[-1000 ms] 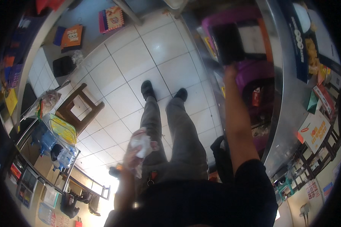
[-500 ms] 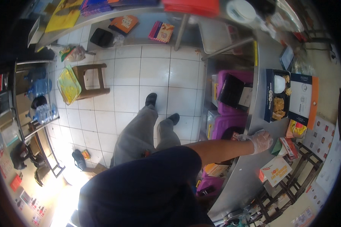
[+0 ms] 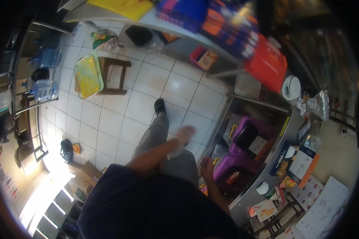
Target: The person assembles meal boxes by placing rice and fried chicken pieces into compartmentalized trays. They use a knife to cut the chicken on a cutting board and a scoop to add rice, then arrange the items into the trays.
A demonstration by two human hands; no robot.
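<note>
Grip openness we can't tell for either hand: our blurred left hand (image 3: pixel 186 134) has pale translucent plastic (image 3: pixel 176 151) beside it, worn or held unclear; our right hand (image 3: pixel 206 167) is nearer the rounded purple plastic container (image 3: pixel 236 161), which sits just rightward, below the grey metal desk (image 3: pixel 240 206).

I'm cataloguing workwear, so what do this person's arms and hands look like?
The sleeves are dark, short and show no visible markings; the forearms are bare. The left hand seems to wear a loose, clear plastic glove, though it is blurred. The right hand appears ungloved.
</note>
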